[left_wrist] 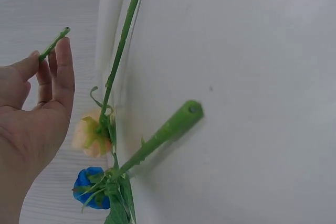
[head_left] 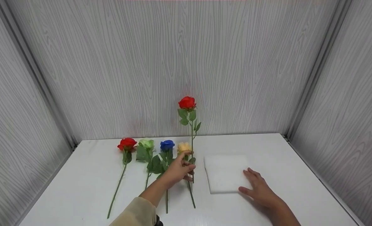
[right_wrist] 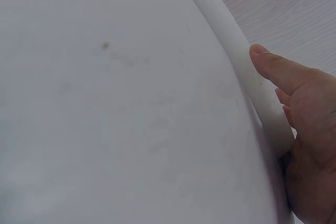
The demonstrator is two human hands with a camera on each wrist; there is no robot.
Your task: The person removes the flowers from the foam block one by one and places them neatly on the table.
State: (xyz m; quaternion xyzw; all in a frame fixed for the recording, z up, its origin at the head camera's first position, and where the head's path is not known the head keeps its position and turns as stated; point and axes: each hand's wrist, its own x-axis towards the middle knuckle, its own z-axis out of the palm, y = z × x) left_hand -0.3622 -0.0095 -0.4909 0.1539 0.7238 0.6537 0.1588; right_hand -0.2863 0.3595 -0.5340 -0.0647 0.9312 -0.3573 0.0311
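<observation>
My left hand (head_left: 176,172) pinches the lower stem of a red rose (head_left: 187,103), which stands upright with its bloom high before the back wall. In the left wrist view the cut end of its stem (left_wrist: 55,42) shows between thumb and fingers. A flat white foam-like block (head_left: 226,174) lies on the table to the right of that hand. At the block's right side, my right hand (head_left: 261,192) rests with fingers and thumb spread against the edge. The right wrist view shows the thumb (right_wrist: 278,66) near the block's rim; the other fingers are mostly hidden.
Left of the block, more roses lie in a row on the white table (head_left: 79,188): red (head_left: 127,144), pale green (head_left: 146,144), blue (head_left: 167,145) and yellow (head_left: 184,147). The left forearm crosses over the stems. Grey wood-grain panels (head_left: 173,62) enclose the back and sides.
</observation>
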